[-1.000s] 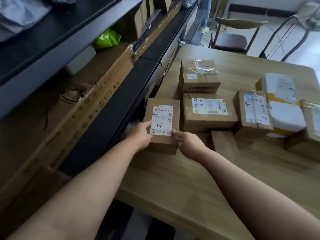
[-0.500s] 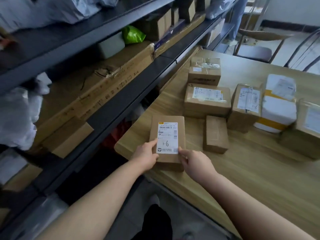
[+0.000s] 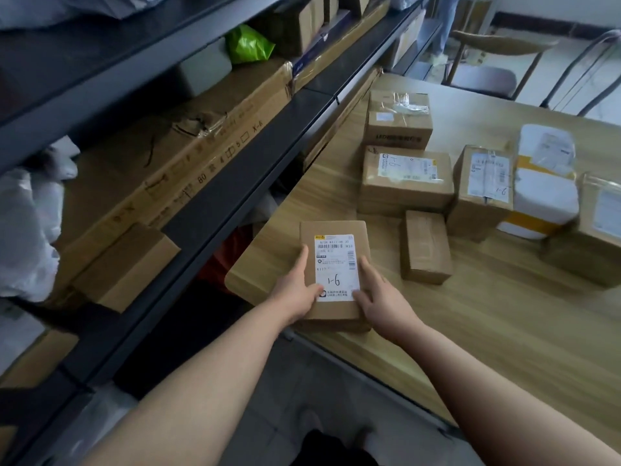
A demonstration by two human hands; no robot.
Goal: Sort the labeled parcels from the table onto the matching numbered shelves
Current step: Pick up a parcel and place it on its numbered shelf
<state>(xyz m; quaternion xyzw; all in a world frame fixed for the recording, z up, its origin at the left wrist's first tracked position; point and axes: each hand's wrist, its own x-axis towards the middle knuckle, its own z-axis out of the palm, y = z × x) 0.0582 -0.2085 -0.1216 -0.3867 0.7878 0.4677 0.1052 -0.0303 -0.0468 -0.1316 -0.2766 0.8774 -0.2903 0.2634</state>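
Currently held: one small brown parcel (image 3: 331, 230), over the near left corner of the counter (image 3: 504, 331).
Left hand (image 3: 295, 290): fingers curled around the parcel's left edge, thumb on top beside the label (image 3: 336, 267).
Right hand (image 3: 383, 297): grips the right edge, thumb at the label's lower corner.
Label writing: handwritten "1-6" below a barcode.
Other parcels on counter: six; five brown boxes (image 3: 406, 179) and one white and yellow package (image 3: 544, 196).
Shelf (image 3: 235, 210): one long carton (image 3: 168, 183) printed "X-6".
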